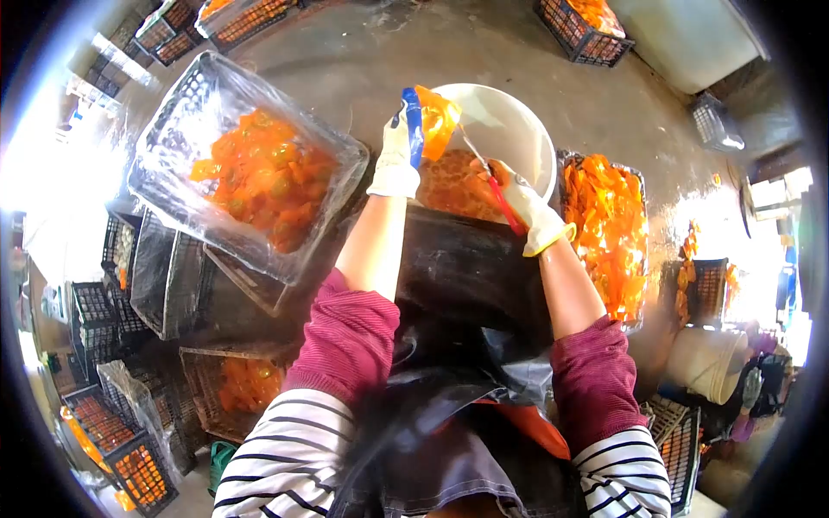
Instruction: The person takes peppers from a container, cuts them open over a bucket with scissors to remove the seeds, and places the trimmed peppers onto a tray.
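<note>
My left hand [401, 142], in a white glove with blue on it, is closed on an orange pepper piece [439, 121] above the white tub [540, 138]. Gloved in white with a yellow cuff, my right hand [518, 198] grips a red-handled knife [501, 203], its thin blade pointing up to the pepper piece. Orange bits and seeds [458, 181] lie in the tub below. At the left, a plastic-lined crate [341, 164] holds orange pepper pieces [268, 173]. Right of the tub, another crate [640, 186] is heaped with orange pieces [604, 233].
Stacked black crates [160, 276] stand under and beside the lined crate. A crate of orange pieces [199, 388] sits lower left. More filled crates [596, 47] are at the top. A pale bucket [708, 363] stands at the right. A dark apron [458, 276] covers my lap.
</note>
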Demonstrator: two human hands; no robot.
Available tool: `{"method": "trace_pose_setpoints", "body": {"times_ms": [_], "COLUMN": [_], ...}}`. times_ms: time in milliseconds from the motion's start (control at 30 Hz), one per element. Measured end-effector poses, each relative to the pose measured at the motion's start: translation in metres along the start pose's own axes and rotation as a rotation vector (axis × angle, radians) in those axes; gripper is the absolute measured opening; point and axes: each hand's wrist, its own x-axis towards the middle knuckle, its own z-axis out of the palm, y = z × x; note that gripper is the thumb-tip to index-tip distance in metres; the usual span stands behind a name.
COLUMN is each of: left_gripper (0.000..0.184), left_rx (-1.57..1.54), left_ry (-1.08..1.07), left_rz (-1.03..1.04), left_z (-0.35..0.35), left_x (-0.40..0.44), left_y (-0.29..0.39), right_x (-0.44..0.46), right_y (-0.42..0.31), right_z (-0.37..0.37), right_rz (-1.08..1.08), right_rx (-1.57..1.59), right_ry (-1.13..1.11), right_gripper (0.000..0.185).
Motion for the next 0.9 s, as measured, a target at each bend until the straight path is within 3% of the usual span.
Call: {"method": "trace_pose_setpoints", "body": {"times_ms": [100, 167, 267, 367, 400, 533, 633, 733, 867, 900], "left_gripper": [0.061, 0.059, 0.056, 0.047, 0.036, 0.040, 0.039, 0.038, 0.035, 0.034], "left_rx": [0.307, 0.597, 0.455, -0.191, -0.193, -0.229, -0.108, -0.037, -0.104, -0.107], "left_ry": [-0.047, 0.050, -0.029, -0.222, -0.259, -0.375, -0.261, -0.216, -0.198, -0.186], "left_rz": [0.141, 0.196, 0.003, -0.077, -0.105, -0.227, -0.184, -0.089, -0.125, -0.157], "left_z": [-0.008, -0.014, -0.010, 0.002, 0.007, 0.010, 0.007, 0.002, 0.012, 0.013], "left_x": [0.011, 0.022, 0.020, 0.010, 0.003, -0.022, -0.014, -0.009, -0.020, -0.021], "left_y": [-0.024, -0.039, -0.027, -0.016, -0.012, -0.002, -0.007, -0.020, -0.004, -0.002], "right_x": [0.008, 0.003, 0.004, 0.004, 0.007, 0.012, 0.008, 0.009, -0.002, 0.001], "right_y": [0.003, -0.002, -0.006, -0.015, -0.005, 0.014, 0.013, 0.005, -0.022, -0.013], "right_z": [0.004, 0.000, -0.005, -0.008, -0.007, -0.002, 0.002, 0.004, 0.007, 0.007], "right_rz": [-0.018, -0.035, 0.141, 0.293, 0.283, 0.137, -0.071, 0.076, 0.224, 0.178], "right_rx": [0.036, -0.029, 0.125, 0.322, 0.429, 0.398, -0.134, 0.234, 0.775, 0.595], "right_ry": [-0.030, -0.052, -0.100, -0.030, 0.024, 0.078, 0.092, 0.069, 0.139, 0.138], "right_gripper": [0.030, 0.031, 0.031, 0.028, 0.027, 0.024, 0.023, 0.026, 0.028, 0.027]}}
